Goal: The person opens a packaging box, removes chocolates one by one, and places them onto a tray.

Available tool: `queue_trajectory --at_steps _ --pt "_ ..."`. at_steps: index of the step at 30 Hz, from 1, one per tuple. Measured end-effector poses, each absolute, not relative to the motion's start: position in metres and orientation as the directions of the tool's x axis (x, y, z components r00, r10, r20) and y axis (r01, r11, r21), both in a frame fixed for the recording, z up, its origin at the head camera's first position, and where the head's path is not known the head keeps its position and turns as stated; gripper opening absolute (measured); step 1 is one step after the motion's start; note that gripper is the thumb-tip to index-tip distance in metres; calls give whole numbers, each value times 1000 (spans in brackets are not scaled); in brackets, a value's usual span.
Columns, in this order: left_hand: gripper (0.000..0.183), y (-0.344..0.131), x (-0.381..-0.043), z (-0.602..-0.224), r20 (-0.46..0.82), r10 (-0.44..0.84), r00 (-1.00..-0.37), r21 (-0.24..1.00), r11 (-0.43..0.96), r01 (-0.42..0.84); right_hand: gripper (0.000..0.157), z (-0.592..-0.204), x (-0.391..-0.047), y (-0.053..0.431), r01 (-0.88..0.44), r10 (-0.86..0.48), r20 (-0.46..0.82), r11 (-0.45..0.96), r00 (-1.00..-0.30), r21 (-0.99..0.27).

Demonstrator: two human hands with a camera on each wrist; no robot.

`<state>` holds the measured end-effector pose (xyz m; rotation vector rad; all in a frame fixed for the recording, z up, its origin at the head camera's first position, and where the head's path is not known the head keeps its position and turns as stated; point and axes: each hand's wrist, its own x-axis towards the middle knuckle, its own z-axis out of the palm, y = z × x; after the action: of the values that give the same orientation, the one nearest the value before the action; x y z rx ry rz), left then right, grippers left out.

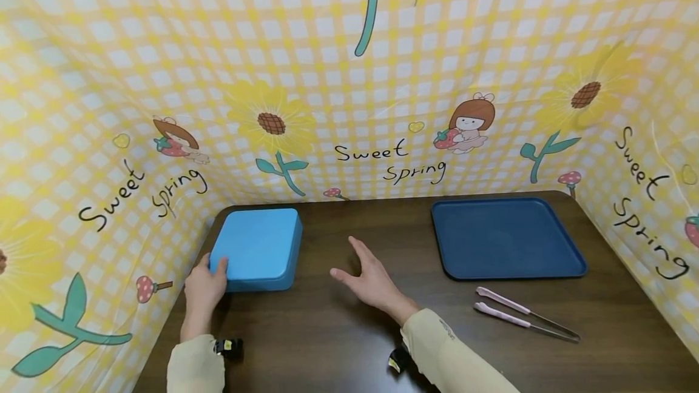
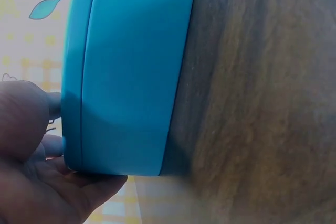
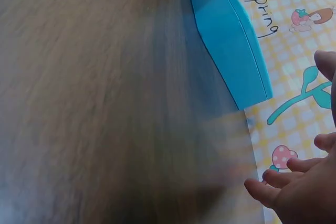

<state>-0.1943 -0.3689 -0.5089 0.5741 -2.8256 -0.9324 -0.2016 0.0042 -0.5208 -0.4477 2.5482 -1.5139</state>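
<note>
A light-blue lidded box (image 1: 256,241) sits at the table's back left with its lid on. At its near-left corner, my left hand (image 1: 204,293) grips it, thumb over the top and fingers along the left side. The left wrist view shows the box's side wall (image 2: 131,77) and the lid seam, with the left hand (image 2: 37,161) at its end. My right hand (image 1: 371,281) is held to the right of the box, apart from it, thumb and fingers spread with nothing between them. In the right wrist view the right hand (image 3: 304,182) is partly cut off by the edge.
A dark-blue tray (image 1: 508,238) lies at the back right of the brown table (image 1: 317,344). Tongs with pink handles (image 1: 524,314) lie in front of it, their arms apart. A yellow checked cloth (image 1: 349,108) hangs behind and along both sides.
</note>
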Motion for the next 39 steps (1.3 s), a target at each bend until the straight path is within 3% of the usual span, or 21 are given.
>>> queue_trajectory --at_steps 17,33,39 --pt "68 -355 -191 -500 -49 -322 -945 549 782 -295 80 -511 -199 -16 -118 -360 -11 335 -933 -935" --pt "62 -295 -178 -498 -6 -261 -965 525 821 -225 85 -512 -195 -25 -145 -399 -3 340 -917 -929" --pt "62 -273 -176 -496 8 -231 -973 521 831 -194 83 -511 -195 -22 -150 -333 8 401 -943 -904"
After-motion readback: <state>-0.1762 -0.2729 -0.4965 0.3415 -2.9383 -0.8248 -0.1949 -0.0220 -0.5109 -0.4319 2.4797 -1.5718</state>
